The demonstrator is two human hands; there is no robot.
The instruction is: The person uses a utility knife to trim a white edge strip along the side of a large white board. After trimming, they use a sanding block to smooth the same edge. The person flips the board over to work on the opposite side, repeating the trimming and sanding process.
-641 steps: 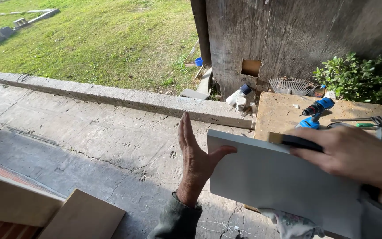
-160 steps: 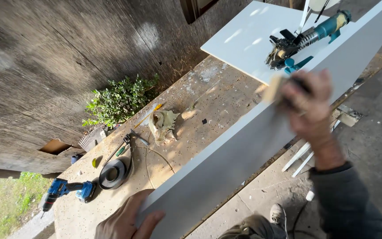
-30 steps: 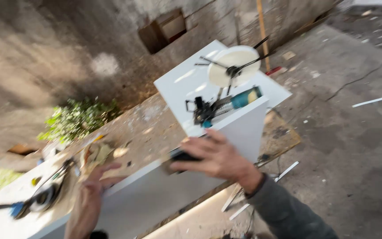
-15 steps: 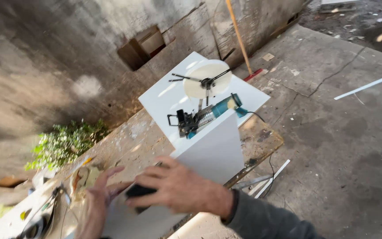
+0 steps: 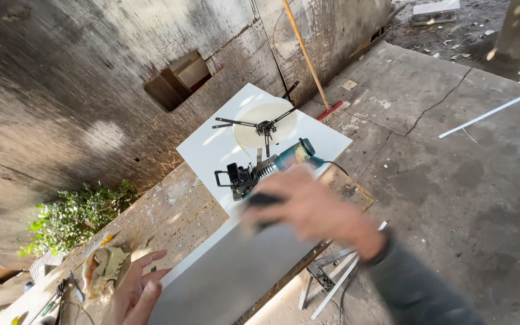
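Nearest the camera, the left hand [image 5: 135, 296] lies open at the bottom edge, fingers spread and relaxed, its palm against the near end of a long grey board [image 5: 236, 277] that slopes across the workbench [image 5: 170, 216]. Just beyond, the right hand [image 5: 311, 207], blurred by motion, reaches in from the right on a dark-sleeved forearm and appears to close over a small dark object [image 5: 264, 200] pressed to the board's upper part; the blur hides the exact grip. Past it, a teal power tool [image 5: 266, 168] rests on a white panel [image 5: 212, 150] beside a round disc with black arms [image 5: 265, 125]. Farther off, a broom [image 5: 308, 60] leans on the stained wall [image 5: 61, 78].
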